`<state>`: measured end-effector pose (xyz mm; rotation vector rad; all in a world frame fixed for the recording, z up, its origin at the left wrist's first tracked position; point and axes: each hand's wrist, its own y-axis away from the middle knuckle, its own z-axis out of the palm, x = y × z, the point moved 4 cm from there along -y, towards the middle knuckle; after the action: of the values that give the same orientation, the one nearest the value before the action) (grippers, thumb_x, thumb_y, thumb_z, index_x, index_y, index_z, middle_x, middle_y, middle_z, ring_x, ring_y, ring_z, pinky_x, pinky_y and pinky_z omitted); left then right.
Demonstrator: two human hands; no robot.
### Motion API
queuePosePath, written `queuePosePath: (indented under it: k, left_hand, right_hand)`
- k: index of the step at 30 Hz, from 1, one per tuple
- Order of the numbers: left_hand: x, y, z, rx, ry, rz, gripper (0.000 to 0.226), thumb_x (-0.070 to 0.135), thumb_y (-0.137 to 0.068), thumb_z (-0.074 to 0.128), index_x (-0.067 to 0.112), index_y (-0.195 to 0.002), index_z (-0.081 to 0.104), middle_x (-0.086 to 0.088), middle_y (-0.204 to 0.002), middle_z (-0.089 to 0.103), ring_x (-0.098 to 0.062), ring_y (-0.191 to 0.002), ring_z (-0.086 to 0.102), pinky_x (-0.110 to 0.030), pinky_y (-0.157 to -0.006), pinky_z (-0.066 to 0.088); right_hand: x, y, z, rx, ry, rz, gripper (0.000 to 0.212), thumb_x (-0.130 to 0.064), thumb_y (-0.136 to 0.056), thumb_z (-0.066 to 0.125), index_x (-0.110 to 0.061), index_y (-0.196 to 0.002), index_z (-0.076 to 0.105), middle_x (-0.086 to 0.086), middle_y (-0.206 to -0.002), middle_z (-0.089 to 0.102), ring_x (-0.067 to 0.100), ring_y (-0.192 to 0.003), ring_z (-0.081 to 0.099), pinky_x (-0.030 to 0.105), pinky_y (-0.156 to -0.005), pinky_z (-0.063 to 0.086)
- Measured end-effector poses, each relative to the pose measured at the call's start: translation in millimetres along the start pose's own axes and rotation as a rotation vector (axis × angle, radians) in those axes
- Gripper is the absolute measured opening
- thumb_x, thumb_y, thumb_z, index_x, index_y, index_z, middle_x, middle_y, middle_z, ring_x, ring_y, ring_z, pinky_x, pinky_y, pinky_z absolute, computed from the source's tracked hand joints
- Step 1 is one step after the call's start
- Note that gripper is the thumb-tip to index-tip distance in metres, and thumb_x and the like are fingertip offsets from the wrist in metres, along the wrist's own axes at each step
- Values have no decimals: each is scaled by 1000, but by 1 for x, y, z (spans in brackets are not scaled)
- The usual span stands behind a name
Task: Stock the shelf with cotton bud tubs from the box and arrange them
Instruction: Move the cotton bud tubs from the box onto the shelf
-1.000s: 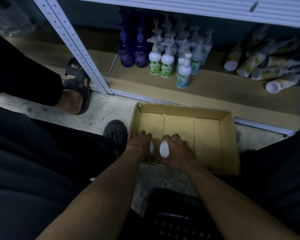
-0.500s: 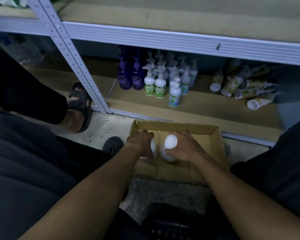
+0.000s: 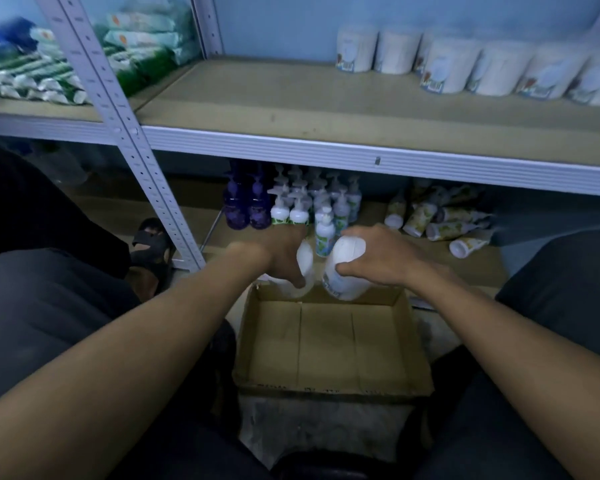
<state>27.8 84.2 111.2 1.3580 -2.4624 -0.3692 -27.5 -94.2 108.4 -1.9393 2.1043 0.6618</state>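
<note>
At the centre of the frame, the left hand [image 3: 283, 254] is curled round a smooth white cylindrical cotton bud tub [image 3: 303, 271], fingers wrapped over its side, and the right hand [image 3: 381, 259] grips a second white tub [image 3: 343, 271] the same way, thumb on the near side and the round flat lid tilted up and away. The two tubs are held just beside each other above the far edge of the cardboard box [image 3: 329, 344], a shallow open tray of brown corrugated board with creased floor panels showing bare. In the upper right, a row of matching tubs [image 3: 465, 64], blurred, stands on the tan board shelf [image 3: 291, 98] with its ribbed pale metal front rail. On the lower shelf behind the hands stand white pump bottles [image 3: 312, 206] and purple pump bottles [image 3: 246, 206], with tubes [image 3: 437, 220] lying on their sides to the right. Soft green-and-white packs [image 3: 84, 53] fill the upper left beside a perforated metal upright [image 3: 125, 133].
</note>
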Motion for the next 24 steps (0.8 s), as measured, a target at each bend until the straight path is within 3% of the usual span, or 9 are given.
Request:
queuePosePath:
  k: [4, 9, 12, 14, 17, 21, 24]
  left_hand:
    - [15, 9, -55, 41, -52, 56, 89, 46, -72, 82, 19, -144, 36, -5, -143, 47, -28, -123, 51, -42, -95, 49]
    - [38, 11, -127, 108, -146, 113, 81, 55, -64, 79, 26, -133, 49, 0, -130, 55, -24, -113, 54, -44, -94, 50]
    - [55, 14, -166, 170, -202, 121, 81, 55, -63, 78, 26, -133, 51, 1, -129, 54, -24, -114, 54, -43, -94, 50]
    - [63, 16, -189, 184, -229, 102, 88, 60, -58, 76, 28, -135, 49, 2, -132, 52, -25, -116, 55, -44, -95, 51]
    - [73, 18, -219, 178, -260, 70, 109, 73, -37, 65, 32, -136, 46, 4, -133, 52, -29, -111, 61, -46, -93, 53]
    - [83, 17, -252, 213, -265, 27, 109, 74, -35, 63, 38, -137, 45, 9, -134, 51, -28, -109, 64, -43, -94, 53]
    - [92, 13, -267, 226, -266, 38, 94, 67, -47, 70, 30, -131, 53, 7, -131, 54, -28, -106, 63, -43, -86, 58]
  right_hand:
    - [-20, 15, -63, 75, 103, -50, 62, -55, -75, 71, -32, -131, 58, 1, -135, 58, 26, -123, 50, 41, -91, 50]
    - [-45, 31, -134, 179, 117, 9, 68, -66, -59, 63, -39, -121, 62, -1, -124, 63, 25, -98, 64, 37, -80, 55]
    - [-61, 35, -170, 225, 167, 6, 62, -63, -66, 68, -29, -118, 66, 3, -125, 63, 26, -107, 60, 40, -86, 55]
    - [-66, 32, -189, 230, 148, 41, 62, -56, -73, 71, -22, -124, 63, 6, -125, 59, 27, -100, 62, 43, -73, 61]
    - [-71, 27, -212, 253, 137, 105, 70, -57, -68, 71, -23, -128, 60, 5, -123, 56, 30, -82, 68, 41, -56, 63]
    - [-74, 17, -236, 267, 162, 152, 68, -58, -66, 70, -23, -124, 62, 5, -123, 57, 34, -78, 71, 43, -61, 63]
    - [-74, 8, -249, 273, 165, 171, 67, -58, -63, 69, -23, -120, 64, 3, -120, 58, 35, -77, 72, 44, -64, 63]
